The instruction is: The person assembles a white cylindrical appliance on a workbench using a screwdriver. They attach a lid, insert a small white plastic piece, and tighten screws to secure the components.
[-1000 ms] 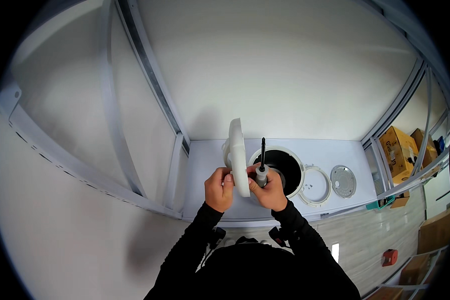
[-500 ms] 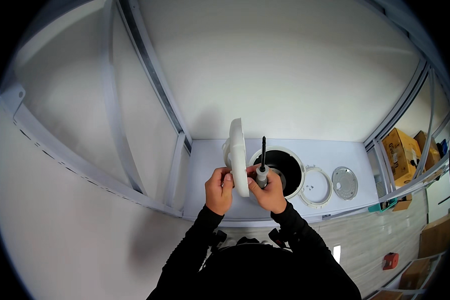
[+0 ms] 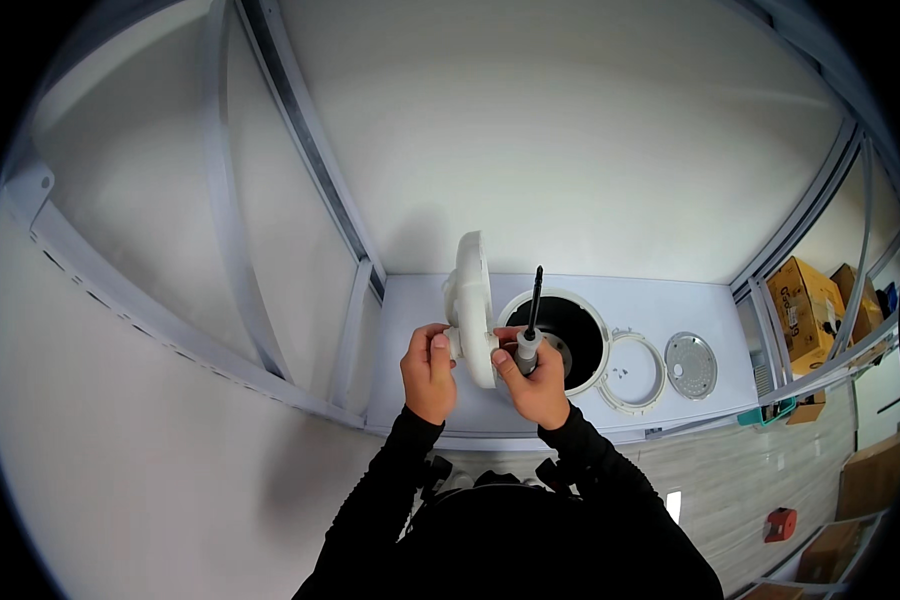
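A round white plastic lid (image 3: 480,310), seen nearly edge-on, stands upright between my hands above the bench. My left hand (image 3: 430,382) pinches a small white part sticking out on the lid's left face. With my right hand (image 3: 542,388) I grip a screwdriver (image 3: 528,350) with a pale grey handle, its dark shaft pointing up and away from me. The right fingers also touch the lid's right side; some of them are hidden. Behind the right hand is a white-rimmed pot body (image 3: 578,325) with a black inside.
Right of the pot lie a white ring (image 3: 659,378), several tiny screws or bits (image 3: 621,373) within it, and a grey perforated disc (image 3: 691,366). The bench (image 3: 410,310) is framed by metal posts. Cardboard boxes (image 3: 806,315) and a red object (image 3: 780,525) are off to the right.
My left hand has shifted slightly left and down onto the lid's protruding part. The lid has turned a little, and the screwdriver's tip has swung to the right.
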Demonstrator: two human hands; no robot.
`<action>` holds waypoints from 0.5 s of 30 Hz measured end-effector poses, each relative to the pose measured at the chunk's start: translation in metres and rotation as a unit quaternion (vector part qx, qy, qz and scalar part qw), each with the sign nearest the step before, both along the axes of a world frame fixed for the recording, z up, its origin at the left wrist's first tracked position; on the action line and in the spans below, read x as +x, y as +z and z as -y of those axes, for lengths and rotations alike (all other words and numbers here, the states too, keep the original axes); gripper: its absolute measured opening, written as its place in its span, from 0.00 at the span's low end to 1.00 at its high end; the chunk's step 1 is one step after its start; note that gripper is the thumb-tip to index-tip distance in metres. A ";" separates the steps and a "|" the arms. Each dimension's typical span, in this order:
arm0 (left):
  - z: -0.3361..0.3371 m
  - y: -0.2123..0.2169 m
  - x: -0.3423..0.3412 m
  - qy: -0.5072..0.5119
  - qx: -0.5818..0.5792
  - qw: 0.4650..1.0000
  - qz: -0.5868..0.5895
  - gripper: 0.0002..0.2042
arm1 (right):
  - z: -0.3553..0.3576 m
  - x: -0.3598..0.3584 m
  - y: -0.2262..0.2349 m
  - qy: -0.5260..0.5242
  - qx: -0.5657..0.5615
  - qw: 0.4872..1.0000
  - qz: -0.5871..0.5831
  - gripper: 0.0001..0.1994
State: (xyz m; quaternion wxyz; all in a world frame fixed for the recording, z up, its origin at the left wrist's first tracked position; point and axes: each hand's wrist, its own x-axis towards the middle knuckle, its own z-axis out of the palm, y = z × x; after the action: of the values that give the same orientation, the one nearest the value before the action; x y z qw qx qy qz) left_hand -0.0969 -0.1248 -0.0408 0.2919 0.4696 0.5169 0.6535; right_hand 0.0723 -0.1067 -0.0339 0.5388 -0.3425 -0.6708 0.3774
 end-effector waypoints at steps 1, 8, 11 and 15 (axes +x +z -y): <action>0.000 0.001 0.001 -0.005 0.009 1.000 0.018 0.17 | 0.000 0.000 -0.002 -0.001 -0.013 1.000 -0.014 0.13; 0.006 0.002 -0.011 -0.046 0.039 0.998 0.030 0.18 | 0.004 0.003 0.006 0.030 -0.124 0.982 -0.137 0.12; 0.013 0.012 -0.013 -0.016 0.096 0.995 -0.022 0.20 | 0.004 0.006 0.006 0.023 -0.122 0.978 -0.167 0.13; 0.022 0.027 -0.011 0.004 0.198 0.977 -0.079 0.26 | 0.009 0.014 0.009 0.004 -0.104 0.980 -0.172 0.14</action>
State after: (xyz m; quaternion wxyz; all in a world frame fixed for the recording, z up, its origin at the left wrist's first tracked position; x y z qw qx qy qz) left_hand -0.1079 -0.1464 -0.0136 0.1490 0.5664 0.4008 0.7045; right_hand 0.0860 -0.1161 -0.0253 0.6063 -0.3237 -0.5265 0.5004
